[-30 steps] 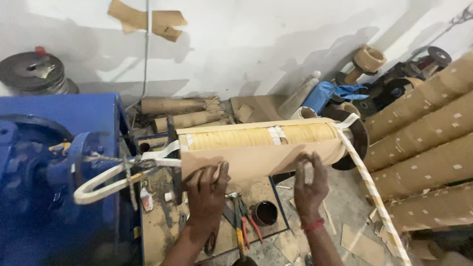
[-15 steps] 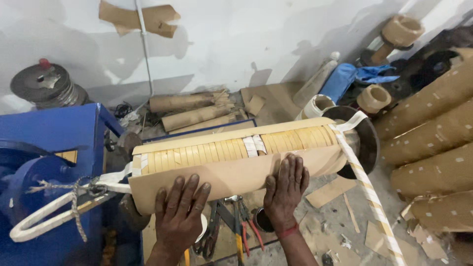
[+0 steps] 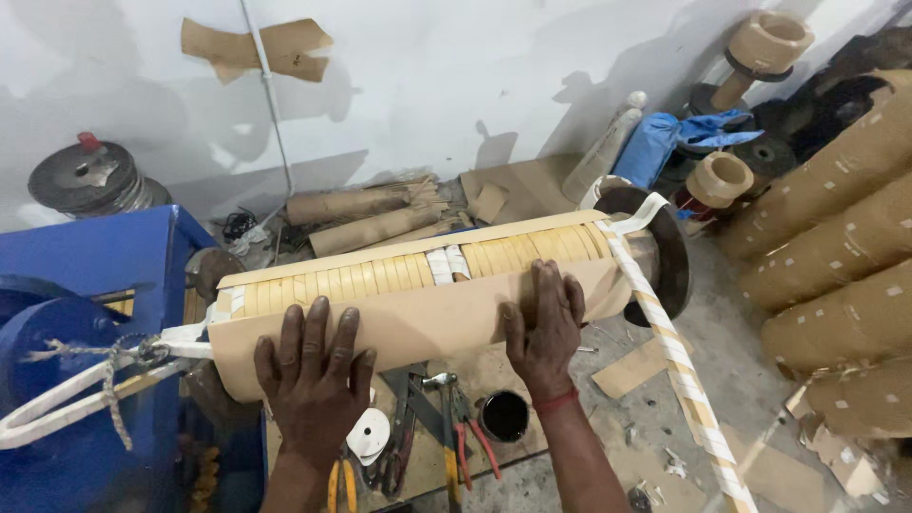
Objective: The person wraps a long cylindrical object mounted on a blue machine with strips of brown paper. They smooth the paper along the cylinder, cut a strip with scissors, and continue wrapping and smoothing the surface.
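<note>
Hands press flat on a big roll wrapped in brown paper (image 3: 418,318), seen from the head camera. The left hand (image 3: 313,375) lies on the near side of the roll, close to its left end, with fingers spread wide and gripping nothing. The right hand (image 3: 544,328) lies flat further right, fingers apart too, and a red band is on its wrist. The roll lies sideways between a blue machine (image 3: 85,275) and a dark round disc (image 3: 670,266). Yellow strips (image 3: 380,275) show along its top. A white and tan tape (image 3: 679,366) hangs down from its right end. Pliers (image 3: 465,427) lie on the floor below the roll.
</note>
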